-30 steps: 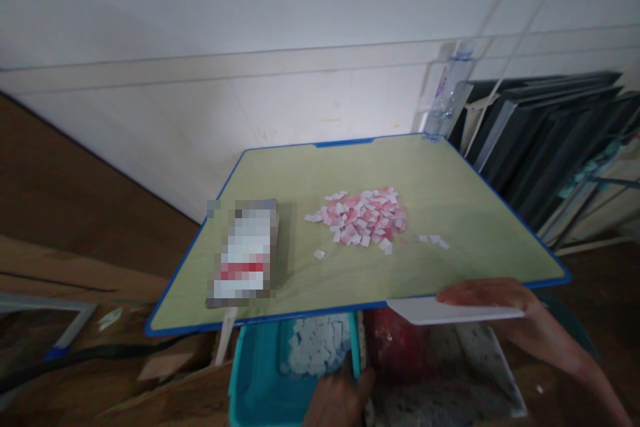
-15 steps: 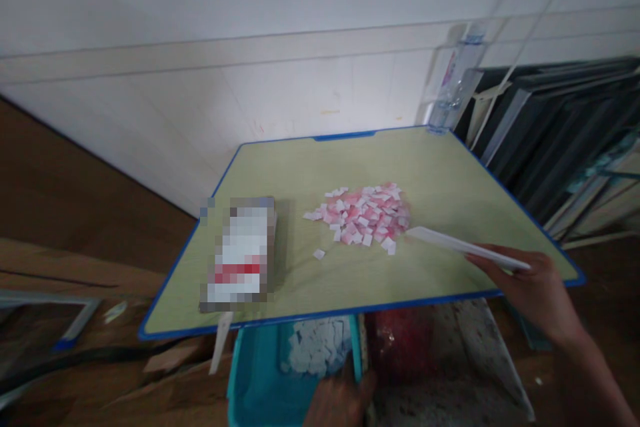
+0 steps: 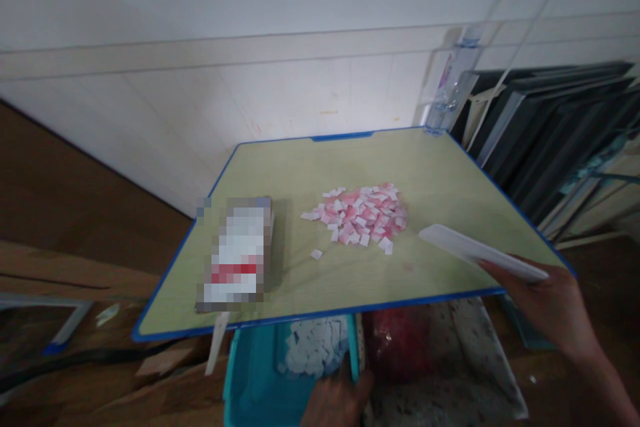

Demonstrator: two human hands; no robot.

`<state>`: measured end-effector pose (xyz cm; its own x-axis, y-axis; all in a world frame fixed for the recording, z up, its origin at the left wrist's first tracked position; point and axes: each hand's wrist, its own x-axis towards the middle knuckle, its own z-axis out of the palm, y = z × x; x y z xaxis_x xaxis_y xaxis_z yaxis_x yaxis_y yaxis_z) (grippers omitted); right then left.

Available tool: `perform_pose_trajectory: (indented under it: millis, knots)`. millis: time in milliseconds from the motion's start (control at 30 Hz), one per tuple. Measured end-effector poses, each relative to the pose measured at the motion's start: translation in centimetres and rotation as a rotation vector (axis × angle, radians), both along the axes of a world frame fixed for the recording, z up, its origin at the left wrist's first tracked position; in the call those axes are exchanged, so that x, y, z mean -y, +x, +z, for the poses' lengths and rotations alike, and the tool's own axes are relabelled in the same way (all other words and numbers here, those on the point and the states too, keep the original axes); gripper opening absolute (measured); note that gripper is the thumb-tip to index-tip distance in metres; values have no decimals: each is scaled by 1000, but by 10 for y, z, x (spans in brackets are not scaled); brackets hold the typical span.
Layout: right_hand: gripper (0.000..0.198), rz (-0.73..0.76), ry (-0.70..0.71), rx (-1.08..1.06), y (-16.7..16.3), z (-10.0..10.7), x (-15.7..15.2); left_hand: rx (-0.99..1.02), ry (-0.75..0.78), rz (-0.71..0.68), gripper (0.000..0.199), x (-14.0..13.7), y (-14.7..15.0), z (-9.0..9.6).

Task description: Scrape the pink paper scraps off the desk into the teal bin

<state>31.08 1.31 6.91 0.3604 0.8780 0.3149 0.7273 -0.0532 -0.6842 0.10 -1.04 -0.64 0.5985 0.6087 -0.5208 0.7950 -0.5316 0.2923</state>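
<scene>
My right hand (image 3: 555, 300) is closed on a flat white strip, perhaps a plastic scraper (image 3: 480, 252), held above the right side of the pale green table (image 3: 310, 167). The strip's tip stands a little to the right of a pile of small pink and white paper squares (image 3: 365, 213), not touching it. One loose square (image 3: 317, 254) lies nearer the front edge. Below the table, my left hand (image 3: 337, 400) grips the right rim of a turquoise bin (image 3: 240, 373); part of the hand is cut off by the frame. White pieces (image 3: 315, 347) lie inside the bin.
A blurred-out box or pack (image 3: 237, 257) lies on the table's left side, with a pale strip (image 3: 217, 343) hanging below it. A clear plastic bottle (image 3: 450, 87) stands at the back right corner. Dark panels (image 3: 560, 113) lean at right. Beside the bin is a red-stained tray (image 3: 445, 360).
My right hand has drawn the white strip to the right and slightly toward me, away from the pile. My left hand stays at the bin's rim.
</scene>
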Motion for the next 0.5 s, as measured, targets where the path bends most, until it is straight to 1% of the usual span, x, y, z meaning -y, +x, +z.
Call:
perform_pose_trajectory:
  millis: [100,233,367,500]
  knots:
    - [20,-56,-24,-6,1,-4,-3,15,-11,-9,45,0,0,-3]
    - [19,-96,-48,-11,3,-3,-2,9,-18,-10,46,-2,0,-6]
    - [21,-107,-55,-8,-1,1,-2,6,-31,-9,49,-1,-1,-7]
    - [20,-83,-54,-14,-7,3,-7,27,-11,5,55,1,-2,-8]
